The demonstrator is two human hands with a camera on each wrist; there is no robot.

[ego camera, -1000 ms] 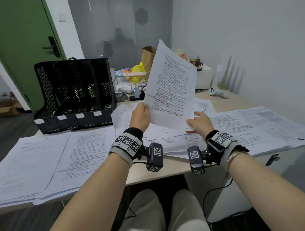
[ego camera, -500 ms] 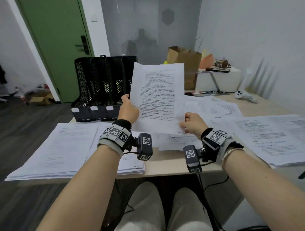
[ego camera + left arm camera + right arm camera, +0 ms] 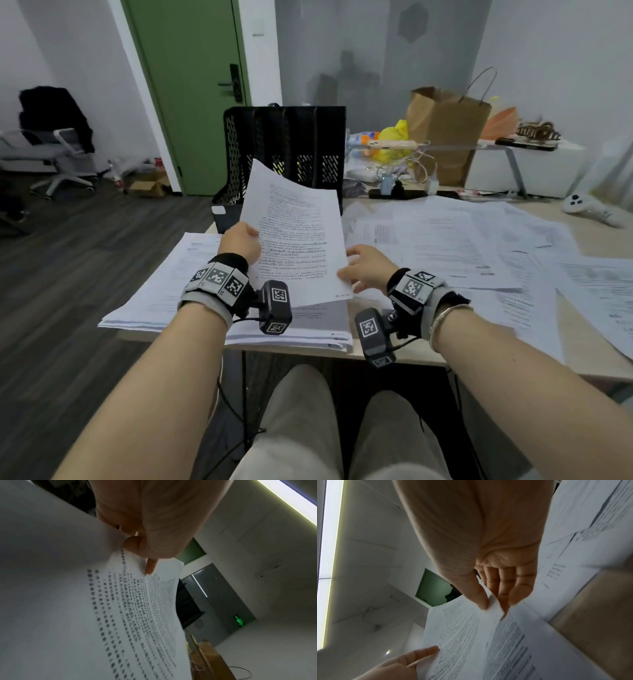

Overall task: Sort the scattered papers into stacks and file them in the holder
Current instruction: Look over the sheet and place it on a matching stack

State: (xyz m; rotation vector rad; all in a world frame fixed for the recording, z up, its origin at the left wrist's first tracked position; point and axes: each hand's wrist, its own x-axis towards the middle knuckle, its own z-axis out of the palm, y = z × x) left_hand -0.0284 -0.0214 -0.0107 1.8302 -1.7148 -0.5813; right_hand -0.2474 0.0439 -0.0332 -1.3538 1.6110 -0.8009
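A printed sheet (image 3: 298,240) hangs tilted above the desk, in front of the black mesh file holder (image 3: 284,147). My left hand (image 3: 251,238) pinches its left edge; the left wrist view shows the thumb over the text of the sheet (image 3: 128,615). My right hand (image 3: 349,270) pinches the right edge, with the thumb on top and straight fingers (image 3: 503,595) behind the sheet (image 3: 462,635). Below it, two paper stacks (image 3: 164,284) lie side by side at the desk's left front. Loose papers (image 3: 462,246) spread over the right half.
Behind the papers stand a brown paper bag (image 3: 445,130), cables with small clutter (image 3: 390,164) and a white box (image 3: 524,168). A white controller (image 3: 589,209) lies far right. An office chair (image 3: 58,154) and a green door (image 3: 191,85) are off to the left.
Both hands have carried the sheet leftward and lowered it from upright to a slant over the left stacks. My view has turned left, so the holder now sits behind the sheet.
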